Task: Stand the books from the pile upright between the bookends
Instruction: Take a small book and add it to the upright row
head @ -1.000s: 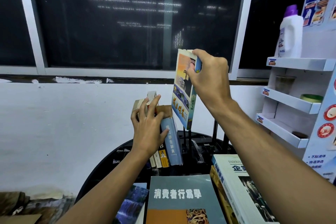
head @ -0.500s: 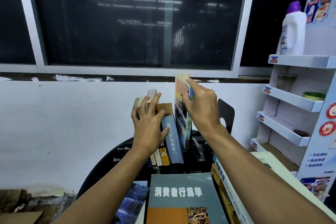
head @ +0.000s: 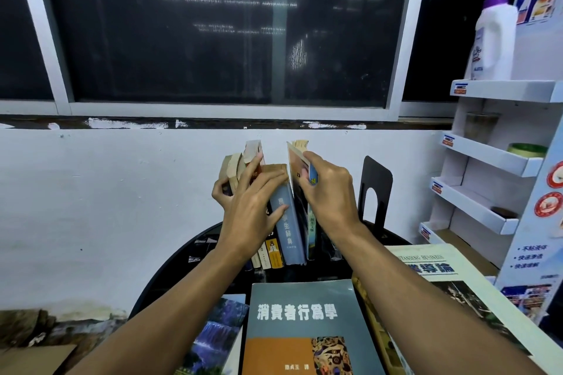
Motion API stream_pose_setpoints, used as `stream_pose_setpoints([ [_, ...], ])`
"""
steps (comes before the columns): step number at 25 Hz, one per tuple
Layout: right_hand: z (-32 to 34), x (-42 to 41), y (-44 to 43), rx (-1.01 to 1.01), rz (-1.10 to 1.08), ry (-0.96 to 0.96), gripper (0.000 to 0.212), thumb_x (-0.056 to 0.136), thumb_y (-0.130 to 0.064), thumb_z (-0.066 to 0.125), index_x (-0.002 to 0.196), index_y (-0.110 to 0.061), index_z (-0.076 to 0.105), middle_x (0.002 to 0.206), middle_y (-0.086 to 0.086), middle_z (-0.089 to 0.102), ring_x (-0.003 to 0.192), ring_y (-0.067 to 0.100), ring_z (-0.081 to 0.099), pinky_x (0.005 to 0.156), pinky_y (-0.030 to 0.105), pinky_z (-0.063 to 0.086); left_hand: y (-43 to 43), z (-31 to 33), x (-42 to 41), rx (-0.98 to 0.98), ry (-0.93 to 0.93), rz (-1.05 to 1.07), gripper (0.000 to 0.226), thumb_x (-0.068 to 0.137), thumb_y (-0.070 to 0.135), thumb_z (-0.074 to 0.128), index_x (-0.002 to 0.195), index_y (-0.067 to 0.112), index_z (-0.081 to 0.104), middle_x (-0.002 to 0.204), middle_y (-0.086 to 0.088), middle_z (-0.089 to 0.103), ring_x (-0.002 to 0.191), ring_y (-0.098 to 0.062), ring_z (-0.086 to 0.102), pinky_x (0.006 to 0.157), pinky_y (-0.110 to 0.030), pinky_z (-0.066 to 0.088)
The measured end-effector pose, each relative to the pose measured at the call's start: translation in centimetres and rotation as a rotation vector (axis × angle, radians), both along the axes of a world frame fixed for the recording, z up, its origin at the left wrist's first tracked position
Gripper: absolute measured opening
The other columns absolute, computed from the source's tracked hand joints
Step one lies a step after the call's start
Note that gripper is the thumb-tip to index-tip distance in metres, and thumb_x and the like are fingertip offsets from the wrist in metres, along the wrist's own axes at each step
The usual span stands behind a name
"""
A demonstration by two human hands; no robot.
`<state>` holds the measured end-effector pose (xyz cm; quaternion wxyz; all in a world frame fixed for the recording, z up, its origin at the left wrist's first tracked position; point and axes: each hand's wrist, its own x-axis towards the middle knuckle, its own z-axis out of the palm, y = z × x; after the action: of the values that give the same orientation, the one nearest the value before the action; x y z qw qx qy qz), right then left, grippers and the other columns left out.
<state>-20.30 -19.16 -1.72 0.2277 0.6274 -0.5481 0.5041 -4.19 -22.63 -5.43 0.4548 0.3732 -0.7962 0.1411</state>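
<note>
Several books stand upright in a row point(head: 274, 246) on a round black table point(head: 189, 256), leaning left. My left hand point(head: 249, 207) lies flat against them, its fingers over the blue dictionary's spine point(head: 286, 222). My right hand point(head: 329, 192) grips the top of a thin colourful book point(head: 300, 167), which stands upright right beside the dictionary. A black bookend point(head: 374, 189) stands to the right, with a gap between it and the thin book. The left bookend is hidden. The pile lies near me: a grey-and-orange book point(head: 304, 323), a waterfall-cover book point(head: 216, 335) and a large white textbook point(head: 447, 277).
A white display rack point(head: 487, 158) stands at the right with a white bottle with a purple cap point(head: 495, 39) on top. A white wall and a dark window are behind the table. Cardboard point(head: 30, 356) lies at the lower left.
My right hand has brought the thin book down from above the row and set it upright against the blue dictionary. My left hand has stayed on the standing books.
</note>
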Motion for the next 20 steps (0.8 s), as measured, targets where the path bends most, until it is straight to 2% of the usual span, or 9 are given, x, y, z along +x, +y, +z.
stream_pose_setpoints([
  [3, -0.9, 0.0, -0.3, 0.033, 0.001, -0.022, 0.037, 0.091, -0.008, 0.069, 0.128, -0.013, 0.065, 0.093, 0.01, 0.075, 0.077, 0.028, 0.07, 0.068, 0.042, 0.06, 0.0, -0.5, 0.0, -0.036, -0.054, 0.026, 0.058, 0.082, 0.038, 0.081, 0.136, 0.034, 0.059, 0.139, 0.02, 0.058, 0.151, -0.006, 0.025, 0.102, -0.057, 0.021],
  [7, -1.5, -0.1, -0.4, 0.08, 0.005, -0.043, 0.042, 0.091, -0.008, 0.069, 0.132, -0.016, 0.064, 0.097, 0.01, 0.076, 0.083, 0.028, 0.071, 0.074, 0.041, 0.06, 0.0, -1.0, -0.3, -0.027, -0.062, 0.058, 0.06, 0.082, 0.033, 0.081, 0.137, 0.033, 0.058, 0.136, 0.017, 0.059, 0.136, -0.006, 0.044, 0.099, -0.055, 0.025],
  [15, -1.7, -0.1, -0.6, 0.108, 0.05, -0.077, 0.041, 0.092, -0.01, 0.068, 0.133, -0.017, 0.064, 0.105, 0.009, 0.075, 0.092, 0.026, 0.071, 0.081, 0.041, 0.06, -0.2, -0.9, -0.4, -0.006, -0.086, 0.046, 0.059, 0.084, 0.031, 0.079, 0.138, 0.035, 0.055, 0.135, 0.018, 0.058, 0.128, -0.005, 0.044, 0.097, -0.05, 0.023],
  [20, -1.0, -0.8, 0.2, 0.2, 0.144, -0.077, 0.042, 0.095, -0.015, 0.068, 0.136, -0.019, 0.062, 0.116, 0.007, 0.073, 0.105, 0.02, 0.069, 0.092, 0.025, 0.053, -0.3, -0.6, -0.3, -0.025, -0.081, 0.045, 0.059, 0.082, 0.029, 0.081, 0.136, 0.032, 0.058, 0.132, 0.015, 0.06, 0.126, -0.007, 0.046, 0.096, -0.047, 0.018],
])
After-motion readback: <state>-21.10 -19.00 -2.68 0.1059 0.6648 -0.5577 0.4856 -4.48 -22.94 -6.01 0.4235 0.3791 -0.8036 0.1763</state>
